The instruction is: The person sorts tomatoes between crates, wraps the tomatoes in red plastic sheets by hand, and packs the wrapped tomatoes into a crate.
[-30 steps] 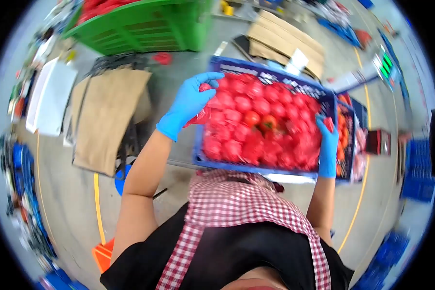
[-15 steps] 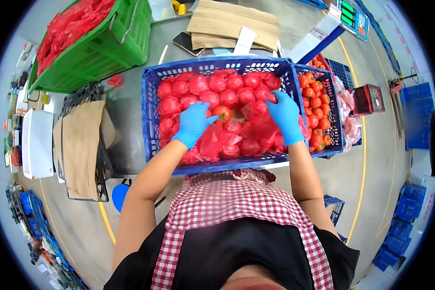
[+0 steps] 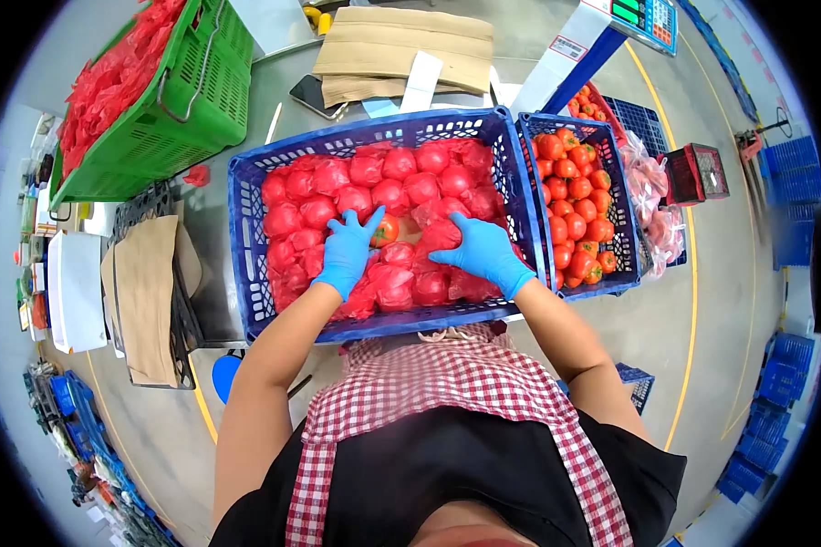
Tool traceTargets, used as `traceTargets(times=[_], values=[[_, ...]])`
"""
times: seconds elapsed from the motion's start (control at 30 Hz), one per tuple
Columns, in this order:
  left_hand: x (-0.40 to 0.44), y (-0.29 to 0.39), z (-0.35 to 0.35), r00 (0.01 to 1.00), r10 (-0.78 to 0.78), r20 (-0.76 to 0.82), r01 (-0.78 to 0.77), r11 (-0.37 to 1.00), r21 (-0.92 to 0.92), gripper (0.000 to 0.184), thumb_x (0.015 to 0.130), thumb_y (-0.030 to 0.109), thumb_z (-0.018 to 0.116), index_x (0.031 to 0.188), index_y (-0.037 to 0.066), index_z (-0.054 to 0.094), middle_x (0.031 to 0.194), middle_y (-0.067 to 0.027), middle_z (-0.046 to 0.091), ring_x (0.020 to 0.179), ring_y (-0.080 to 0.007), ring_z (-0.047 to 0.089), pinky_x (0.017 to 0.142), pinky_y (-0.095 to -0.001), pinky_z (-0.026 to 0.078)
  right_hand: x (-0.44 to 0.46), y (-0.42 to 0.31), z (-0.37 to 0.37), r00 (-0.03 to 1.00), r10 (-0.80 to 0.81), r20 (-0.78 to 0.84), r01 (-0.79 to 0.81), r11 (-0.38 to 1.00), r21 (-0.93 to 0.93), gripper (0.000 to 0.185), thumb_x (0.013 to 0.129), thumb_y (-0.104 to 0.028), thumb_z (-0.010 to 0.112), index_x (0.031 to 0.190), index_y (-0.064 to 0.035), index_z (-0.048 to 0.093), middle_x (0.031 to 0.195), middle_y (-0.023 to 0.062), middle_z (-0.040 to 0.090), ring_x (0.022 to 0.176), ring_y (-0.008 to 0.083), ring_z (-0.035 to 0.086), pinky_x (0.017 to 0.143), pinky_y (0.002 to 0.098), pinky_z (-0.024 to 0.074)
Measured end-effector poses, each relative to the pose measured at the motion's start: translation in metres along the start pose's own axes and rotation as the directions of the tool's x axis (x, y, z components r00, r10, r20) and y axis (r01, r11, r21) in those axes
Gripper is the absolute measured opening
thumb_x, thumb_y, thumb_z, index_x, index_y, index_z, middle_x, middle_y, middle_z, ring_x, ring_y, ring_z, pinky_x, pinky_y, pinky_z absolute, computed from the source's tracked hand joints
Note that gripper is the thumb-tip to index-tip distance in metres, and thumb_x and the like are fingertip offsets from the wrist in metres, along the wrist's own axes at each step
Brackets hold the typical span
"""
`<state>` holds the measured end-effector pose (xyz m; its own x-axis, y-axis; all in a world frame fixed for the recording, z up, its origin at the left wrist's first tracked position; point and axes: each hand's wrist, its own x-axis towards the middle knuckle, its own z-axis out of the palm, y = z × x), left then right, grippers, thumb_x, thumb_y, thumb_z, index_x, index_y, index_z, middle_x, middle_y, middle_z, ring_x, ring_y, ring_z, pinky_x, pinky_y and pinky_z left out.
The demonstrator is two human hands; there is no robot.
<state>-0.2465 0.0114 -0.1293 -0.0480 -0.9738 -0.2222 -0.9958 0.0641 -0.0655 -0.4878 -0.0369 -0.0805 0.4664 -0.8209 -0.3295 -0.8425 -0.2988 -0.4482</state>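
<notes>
In the head view, a blue plastic crate [image 3: 374, 330] holds rows of tomatoes wrapped in red plastic bags. One bare tomato [image 3: 386, 230] lies among them near the middle, beside a patch of bare crate bottom. My left hand [image 3: 345, 253], in a blue glove, rests over the bagged tomatoes just left of the bare one, fingers spread. My right hand [image 3: 485, 255], also gloved in blue, has its thumb and fingers around a red-bagged tomato [image 3: 439, 234] right of that gap. Its palm hides part of the bags below.
A second blue crate [image 3: 618, 278] of bare tomatoes stands against the right side. At upper left is a green crate [image 3: 205, 100] filled with red bags. Cardboard sheets [image 3: 401, 46], a phone [image 3: 312, 94] and a scale [image 3: 570, 50] are behind.
My right hand has moved inward from the crate's right side and closed around a bagged tomato. My left hand stays near the bare tomato. The view has shifted, so the crates appear further left.
</notes>
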Motion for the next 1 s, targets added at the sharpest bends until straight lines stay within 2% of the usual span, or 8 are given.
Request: traceTargets(times=[0.17, 0.33, 0.4, 0.47, 0.53, 0.63, 0.87, 1.0], values=[[0.006, -0.002, 0.001, 0.995, -0.072, 0.065, 0.079, 0.991, -0.104, 0.08, 0.07, 0.029, 0.075, 0.138, 0.039, 0.033, 0.116, -0.0176, 0.041, 0.086, -0.0387, 0.055, 0.059, -0.0401, 0.055, 0.003, 0.005, 0.006, 0.965, -0.077, -0.252, 0.068, 0.997, -0.043, 0.035, 0.084, -0.038, 0.057, 0.097, -0.007, 0.066, 0.087, 0.0177, 0.066, 0.081, 0.0362, 0.063, 0.068, 0.0435, 0.0501], [0.01, -0.061, 0.009, 0.96, -0.076, -0.269, -0.045, 0.908, -0.416, 0.05, 0.075, 0.028, 0.07, 0.122, 0.019, 0.055, 0.096, -0.0144, 0.057, 0.083, -0.0309, 0.061, 0.069, -0.0383, 0.053, 0.008, 0.025, -0.027, 0.833, 0.289, -0.472, 0.0, 0.853, 0.523, 0.018, 0.085, -0.019, 0.059, 0.087, -0.0019, 0.065, 0.077, 0.0161, 0.065, 0.065, 0.0283, 0.062, 0.063, 0.0368, 0.0478], [0.008, -0.044, -0.051, 0.953, -0.281, -0.11, -0.017, 0.312, -0.95, 0.032, 0.083, 0.028, 0.063, 0.107, 0.006, 0.063, 0.09, -0.0099, 0.064, 0.084, -0.0206, 0.062, 0.078, -0.0321, 0.049, 0.001, 0.007, -0.057, 0.756, 0.305, -0.579, 0.195, 0.739, 0.645, 0.014, 0.082, -0.015, 0.063, 0.085, -0.001, 0.064, 0.075, 0.0148, 0.064, 0.063, 0.0234, 0.06, 0.061, 0.0331, 0.0464], [0.002, -0.01, -0.089, 0.985, -0.106, 0.137, 0.084, -0.395, -0.915, 0.034, 0.089, 0.029, 0.057, 0.108, 0.001, 0.063, 0.099, -0.0059, 0.065, 0.092, -0.0132, 0.058, 0.09, -0.0292, 0.043, 0.0, -0.034, -0.06, 0.754, 0.136, -0.643, 0.335, 0.762, 0.554, 0.019, 0.077, -0.017, 0.068, 0.085, -0.001, 0.063, 0.075, 0.0149, 0.064, 0.063, 0.0251, 0.06, 0.06, 0.0324, 0.0466], [0.002, 0.025, -0.102, 0.937, 0.106, 0.333, 0.317, -0.657, -0.684, 0.04, 0.092, 0.037, 0.051, 0.122, 0.011, 0.058, 0.129, -0.006, 0.052, 0.118, -0.0168, 0.046, 0.101, -0.0318, 0.035, 0.001, -0.08, -0.051, 0.739, -0.123, -0.662, 0.495, 0.765, 0.412, 0.019, 0.075, -0.017, 0.069, 0.086, -0.0023, 0.063, 0.076, 0.0143, 0.063, 0.065, 0.0262, 0.06, 0.061, 0.0334, 0.0472], [0.031, 0.038, -0.001, 0.984, 0.18, -0.005, 0.171, -0.938, -0.302, 0.05, 0.095, 0.04, 0.042, 0.137, 0.014, 0.041, 0.137, -0.0029, 0.044, 0.13, -0.0177, 0.035, 0.109, -0.0325, 0.027, 0.014, -0.127, -0.033, 0.689, -0.411, -0.597, 0.55, 0.833, 0.062, 0.027, 0.069, -0.021, 0.069, 0.09, -0.0072, 0.06, 0.097, 0.0127, 0.058, 0.088, 0.0287, 0.056, 0.079, 0.0403, 0.0449], [-0.035, -0.034, -0.123, 0.966, -0.166, 0.198, 0.01, -0.742, -0.671, 0.044, 0.097, 0.033, 0.036, 0.133, 0.009, 0.045, 0.137, -0.0071, 0.043, 0.128, -0.0177, 0.038, 0.108, -0.031, 0.028, 0.042, -0.195, -0.036, 0.723, -0.339, -0.602, 0.252, 0.941, -0.227, 0.042, 0.075, -0.04, 0.067, 0.098, -0.0071, 0.055, 0.108, 0.0112, 0.05, 0.108, 0.0299, 0.044, 0.102, 0.0527, 0.0203], [-0.016, -0.1, -0.147, 0.955, -0.296, 0.01, -0.157, -0.537, -0.829, 0.037, 0.097, 0.029, 0.033, 0.099, 0.006, 0.061, 0.094, -0.0088, 0.067, 0.089, -0.0198, 0.063, 0.083, -0.0337, 0.049, 0.048, -0.226, -0.053, 0.666, -0.342, -0.664, 0.438, 0.899, -0.024, 0.067, 0.076, -0.045, 0.066, 0.125, -0.0034, 0.047, 0.125, 0.0168, 0.046, 0.12, 0.0322, 0.04, 0.104, 0.05, 0.0196]])
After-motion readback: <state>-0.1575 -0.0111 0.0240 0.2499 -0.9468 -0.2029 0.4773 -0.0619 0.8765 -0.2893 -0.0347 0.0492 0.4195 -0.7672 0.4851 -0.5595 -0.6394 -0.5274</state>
